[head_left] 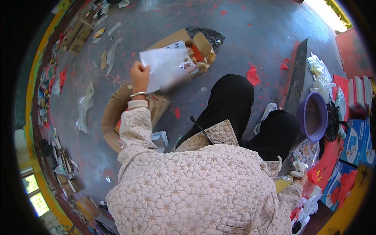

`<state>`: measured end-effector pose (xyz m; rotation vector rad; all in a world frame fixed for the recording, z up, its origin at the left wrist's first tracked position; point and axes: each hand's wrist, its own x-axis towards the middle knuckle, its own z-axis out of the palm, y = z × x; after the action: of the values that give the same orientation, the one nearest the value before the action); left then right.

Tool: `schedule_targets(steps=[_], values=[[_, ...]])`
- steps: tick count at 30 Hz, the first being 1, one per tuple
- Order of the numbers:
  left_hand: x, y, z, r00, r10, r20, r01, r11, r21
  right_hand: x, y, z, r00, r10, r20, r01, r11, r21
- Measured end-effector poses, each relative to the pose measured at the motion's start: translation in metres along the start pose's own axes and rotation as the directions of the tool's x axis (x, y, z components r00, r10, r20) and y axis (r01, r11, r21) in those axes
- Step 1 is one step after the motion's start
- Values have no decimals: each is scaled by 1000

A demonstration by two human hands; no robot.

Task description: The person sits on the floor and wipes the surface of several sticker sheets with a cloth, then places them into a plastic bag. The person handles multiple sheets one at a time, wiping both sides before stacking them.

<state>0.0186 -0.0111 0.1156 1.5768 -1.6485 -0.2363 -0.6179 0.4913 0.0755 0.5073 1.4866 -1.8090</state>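
My left hand [140,76], with a bracelet at the wrist, is closed on the edge of a white paper sheet [161,65]. The sheet is blurred and covers part of an open cardboard box [205,45] with red-orange items and printed papers in it. Beneath my left forearm stands another open cardboard box [109,113], partly hidden by the sleeve. Low on the right, my right hand [300,179] curls at a crumpled whitish piece [299,168] among plastic packets. What its fingers grip is too small to make out.
A purple basin [300,113] stands right of my knees, beside a black plastic bag [333,121] and blue printed boxes [354,141]. Clear plastic [84,107] and red scraps [253,74] litter the grey floor. A closed carton [78,35] sits far left, near rubbish along the wall.
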Motion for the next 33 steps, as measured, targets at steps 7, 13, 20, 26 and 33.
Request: schedule_targets(steps=[7,13,20,26,33], values=[[63,70,-39,994,51,-101,-87,915,-393,24,-53,-11,839,-334,431,491,806,-332],[82,185,-26,920,364,142,-269,854,-446,-44,-74,187,692,-252,677,333,943,11],[38,316,1,531,816,228,-682,572,-456,-123,-6,366,396,266,879,188,913,-361],[-11,368,30,83,966,245,-836,201,-510,-91,19,386,503,234,832,-152,972,-182],[-42,337,87,91,983,158,-874,155,-460,-45,-3,398,612,99,785,142,962,-232]])
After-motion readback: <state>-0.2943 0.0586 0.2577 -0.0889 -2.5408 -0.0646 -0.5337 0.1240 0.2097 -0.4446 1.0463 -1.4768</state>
